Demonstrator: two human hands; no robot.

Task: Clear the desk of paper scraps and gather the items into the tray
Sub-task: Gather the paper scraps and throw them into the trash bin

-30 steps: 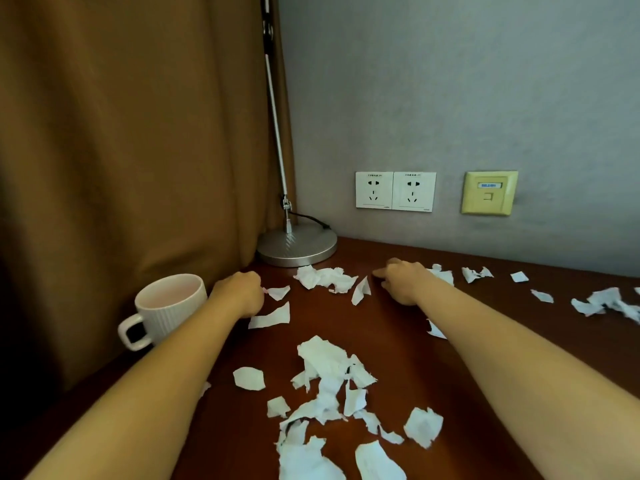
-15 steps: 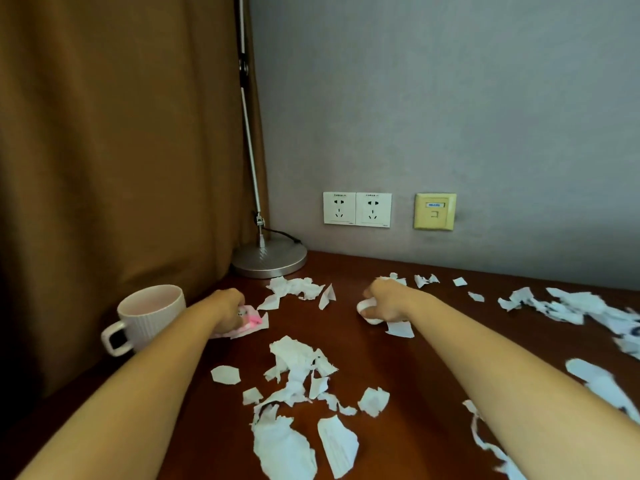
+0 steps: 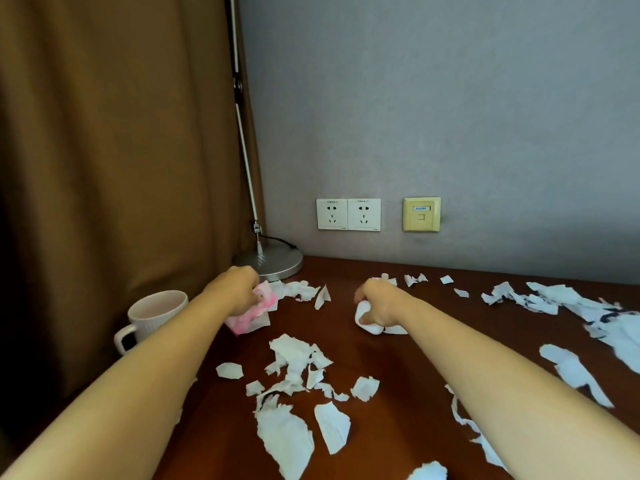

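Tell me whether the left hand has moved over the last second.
Yes. The left hand, gripping pink-stained paper, has shifted away from the person and toward the lamp base, whose edge it now nearly meets.

Glossy wooden desk (image 3: 408, 368), torn paper scraps (image 3: 294, 362)

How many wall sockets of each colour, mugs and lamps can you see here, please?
White plastic power sockets: 2
Yellow plastic data socket: 1
White ribbed ceramic mug: 1
Silver metal desk lamp: 1
Total: 5
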